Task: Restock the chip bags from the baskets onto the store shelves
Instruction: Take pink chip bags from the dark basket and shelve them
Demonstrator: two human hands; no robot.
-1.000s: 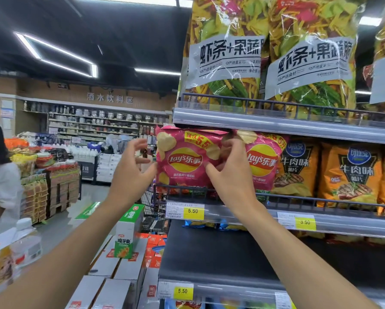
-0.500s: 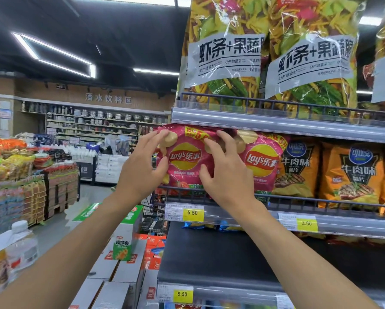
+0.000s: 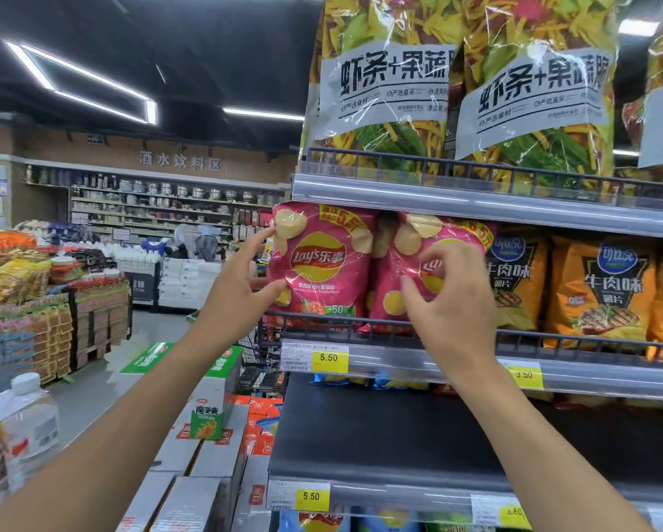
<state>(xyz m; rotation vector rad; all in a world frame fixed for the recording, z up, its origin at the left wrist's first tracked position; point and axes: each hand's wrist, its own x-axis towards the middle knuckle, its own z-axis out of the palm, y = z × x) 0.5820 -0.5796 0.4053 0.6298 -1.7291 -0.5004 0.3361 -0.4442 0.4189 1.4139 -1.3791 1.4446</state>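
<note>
1st Lay's bag (image 3: 322,263) & 2nd Lay's bag (image 3: 387,274) stand upright side by side on mid shelf (image 3: 399,362), behind wire rail (image 3: 591,338). L grip (image 3: 238,286) is released, thumb & index only touching 1st Lay's bag's left edge. R grip (image 3: 453,301) has shifted off it vs 0.5 s ago, now pinching 2nd Lay's bag's front film.

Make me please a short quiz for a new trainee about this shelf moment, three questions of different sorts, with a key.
1. True or false: the left hand touches the left glossy pink Lay's chip bag.
2. The fingers of the right hand on the right glossy pink Lay's chip bag are: A) flat and straight; B) curled, pinching its front; C) out of view.
3. Fill in: the yellow paper price tag below the left bag reads ____.
Key: 1 true; 2 B; 3 5.50.
</note>
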